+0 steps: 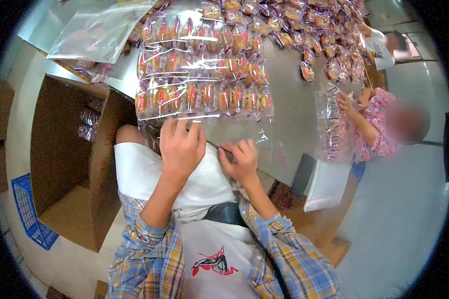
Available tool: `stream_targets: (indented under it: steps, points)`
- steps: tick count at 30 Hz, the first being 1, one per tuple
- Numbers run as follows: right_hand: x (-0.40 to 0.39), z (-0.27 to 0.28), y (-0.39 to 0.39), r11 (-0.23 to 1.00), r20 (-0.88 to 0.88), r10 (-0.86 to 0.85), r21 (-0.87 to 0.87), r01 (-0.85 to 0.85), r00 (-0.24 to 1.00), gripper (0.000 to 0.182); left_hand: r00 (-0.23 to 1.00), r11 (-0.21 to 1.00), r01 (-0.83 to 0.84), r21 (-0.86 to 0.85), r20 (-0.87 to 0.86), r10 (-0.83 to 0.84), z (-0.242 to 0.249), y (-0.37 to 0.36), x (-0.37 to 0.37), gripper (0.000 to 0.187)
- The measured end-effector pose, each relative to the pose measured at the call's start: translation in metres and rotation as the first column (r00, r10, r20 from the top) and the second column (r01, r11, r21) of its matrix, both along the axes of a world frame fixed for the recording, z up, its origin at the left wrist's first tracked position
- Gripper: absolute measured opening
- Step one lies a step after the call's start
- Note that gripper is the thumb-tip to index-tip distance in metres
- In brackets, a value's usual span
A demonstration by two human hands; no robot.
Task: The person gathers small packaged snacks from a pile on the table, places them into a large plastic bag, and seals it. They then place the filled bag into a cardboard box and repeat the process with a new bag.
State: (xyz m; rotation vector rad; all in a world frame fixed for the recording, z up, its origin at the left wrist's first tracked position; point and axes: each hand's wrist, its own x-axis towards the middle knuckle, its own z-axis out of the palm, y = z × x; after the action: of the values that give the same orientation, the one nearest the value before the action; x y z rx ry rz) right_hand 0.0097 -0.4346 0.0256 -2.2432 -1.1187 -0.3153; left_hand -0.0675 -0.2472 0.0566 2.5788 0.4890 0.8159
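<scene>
A large clear plastic bag (204, 118) lies on the metal table, filled with rows of individually wrapped small cakes (191, 96). Its loose, see-through near end hangs over the table edge above my lap. My left hand (181, 149) is at this near end on the left, fingers bent and closed on the film. To its right, my right hand (242, 160) has its fingers curled together with thumb and forefinger at the film's edge. The exact pinch points are hard to see through the clear plastic.
Loose wrapped cakes (329, 37) are heaped at the far right. Flat clear bags (97, 32) lie at the back left. An open cardboard box (65, 164) stands left of me, beside a blue crate (27, 209). At right, a co-worker's hand (346, 103) touches another filled bag (329, 130).
</scene>
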Motion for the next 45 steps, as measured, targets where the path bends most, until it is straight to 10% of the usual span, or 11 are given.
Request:
stream_targets:
  steps: [45]
  points:
    - [0.003,0.010,-0.032,0.987,-0.075,0.141,-0.066,-0.146,0.987,0.014,0.969,0.994,0.093,0.049,-0.236,-0.079,-0.022,-0.018,0.020,0.043]
